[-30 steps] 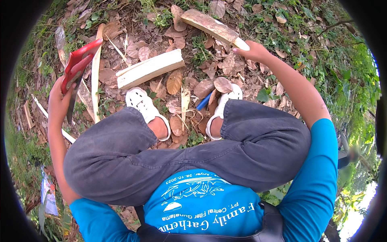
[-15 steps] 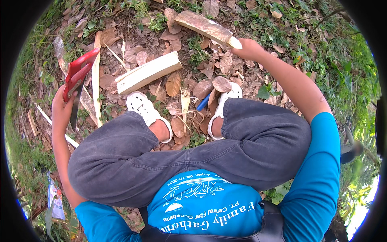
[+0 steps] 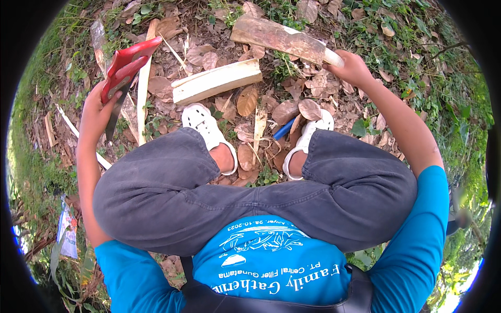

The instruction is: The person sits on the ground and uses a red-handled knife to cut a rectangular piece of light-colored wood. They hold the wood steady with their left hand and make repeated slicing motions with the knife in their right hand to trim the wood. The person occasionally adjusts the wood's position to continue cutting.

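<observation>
Log: bark-covered split log (image 3: pixel 279 37) lies tilted on leaf litter ahead, stiff, likely heavy, rough.
Right hand: right hand (image 3: pixel 354 68) closed around its pale near end.
Left hand: left hand (image 3: pixel 96 110) grips red-handled blade (image 3: pixel 124 70).

Outdoors, daylight, no walls.
Bare dirt ground (image 3: pixel 334 94) w/ dry brown leaves (image 3: pixel 247 100) scattered on it; green grass (image 3: pixel 36 156) & weeds round the dirt's edges.
</observation>
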Available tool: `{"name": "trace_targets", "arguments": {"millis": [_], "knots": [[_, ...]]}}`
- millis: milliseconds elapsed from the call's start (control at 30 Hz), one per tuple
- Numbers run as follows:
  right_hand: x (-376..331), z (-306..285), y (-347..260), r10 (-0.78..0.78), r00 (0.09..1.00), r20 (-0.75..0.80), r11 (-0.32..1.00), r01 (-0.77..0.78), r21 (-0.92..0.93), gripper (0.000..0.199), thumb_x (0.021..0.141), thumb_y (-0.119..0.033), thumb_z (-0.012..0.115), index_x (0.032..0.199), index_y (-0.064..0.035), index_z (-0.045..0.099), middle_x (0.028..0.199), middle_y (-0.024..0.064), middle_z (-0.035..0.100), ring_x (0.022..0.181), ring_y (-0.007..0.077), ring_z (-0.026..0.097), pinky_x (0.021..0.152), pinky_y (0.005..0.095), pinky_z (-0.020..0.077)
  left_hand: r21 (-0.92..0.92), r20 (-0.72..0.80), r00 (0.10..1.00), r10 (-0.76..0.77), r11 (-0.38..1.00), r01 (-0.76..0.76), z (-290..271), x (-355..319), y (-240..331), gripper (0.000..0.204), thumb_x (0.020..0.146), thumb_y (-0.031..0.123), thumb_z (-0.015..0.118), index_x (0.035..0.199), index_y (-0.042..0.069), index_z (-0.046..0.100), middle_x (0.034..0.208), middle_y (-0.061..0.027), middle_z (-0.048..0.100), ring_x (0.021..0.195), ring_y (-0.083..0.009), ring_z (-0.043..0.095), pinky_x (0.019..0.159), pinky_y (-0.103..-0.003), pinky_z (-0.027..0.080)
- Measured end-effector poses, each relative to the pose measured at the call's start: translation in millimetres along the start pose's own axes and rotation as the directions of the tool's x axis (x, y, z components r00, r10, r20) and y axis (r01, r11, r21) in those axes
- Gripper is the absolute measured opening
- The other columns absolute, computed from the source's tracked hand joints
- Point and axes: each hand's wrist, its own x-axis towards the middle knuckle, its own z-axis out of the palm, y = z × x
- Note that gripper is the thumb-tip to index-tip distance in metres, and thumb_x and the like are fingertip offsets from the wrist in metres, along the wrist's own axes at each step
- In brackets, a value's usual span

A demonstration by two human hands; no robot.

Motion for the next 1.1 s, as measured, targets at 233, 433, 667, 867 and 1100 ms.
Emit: {"name": "trace_targets", "arguments": {"millis": [233,433,667,867,1100], "knots": [[29,-5,32,-0.204,0.952,-0.227,0.941,0.127,-0.315,0.078,0.085,-0.060,0.076,0.143,-0.0110,0.059,0.139,0.0186,0.062,0.127,0.0345,0.061,0.105,0.0475,0.0503,-0.057,0.019,0.992,0.123,0.991,-0.122,-1,5,12,0.033,0.095,0.010,0.070,0.126,0.001,0.063,0.106,-0.0144,0.069,0.097,-0.0278,0.065,0.091,-0.036,0.049],[-5,-23,-107,-0.542,0.804,-0.244,0.815,0.574,0.082,0.076,0.086,-0.058,0.078,0.143,-0.0115,0.060,0.135,0.0158,0.065,0.128,0.0292,0.060,0.114,0.0447,0.0433,0.273,0.319,0.863,0.392,0.834,-0.480,-17,43,111,0.019,0.088,0.005,0.068,0.105,0.004,0.060,0.096,-0.0129,0.058,0.097,-0.0361,0.058,0.091,-0.044,0.045],[-58,-18,-175,-0.644,0.746,-0.170,0.676,0.659,0.330,0.049,0.094,-0.023,0.077,0.137,-0.0052,0.063,0.102,0.0042,0.072,0.087,0.0149,0.067,0.081,0.0318,0.0524,0.243,0.454,0.600,0.658,0.557,-0.794,56,115,191,0.033,0.091,0.026,0.072,0.114,0.010,0.054,0.105,-0.0112,0.057,0.112,-0.0332,0.058,0.101,-0.046,0.045],[-51,-24,-106,-0.368,0.832,-0.415,0.713,0.539,0.449,0.037,0.098,-0.013,0.069,0.134,-0.0041,0.067,0.089,0.0028,0.070,0.073,0.0065,0.060,0.065,0.0254,0.0500,0.415,-0.252,0.554,0.794,0.606,-0.679,147,135,173,0.069,0.089,0.054,0.073,0.130,0.009,0.041,0.121,-0.0186,0.050,0.121,-0.0388,0.053,0.103,-0.049,0.044],[-73,-51,-50,-0.143,0.874,-0.465,0.754,0.400,0.521,0.040,0.099,-0.019,0.069,0.136,-0.0042,0.067,0.082,-0.0055,0.063,0.070,0.0013,0.051,0.063,0.0184,0.0417,0.277,0.560,0.811,0.172,0.883,-0.379,227,75,100,0.094,0.075,0.042,0.086,0.148,0.007,0.039,0.130,-0.0244,0.061,0.118,-0.0429,0.063,0.094,-0.049,0.055]]}}
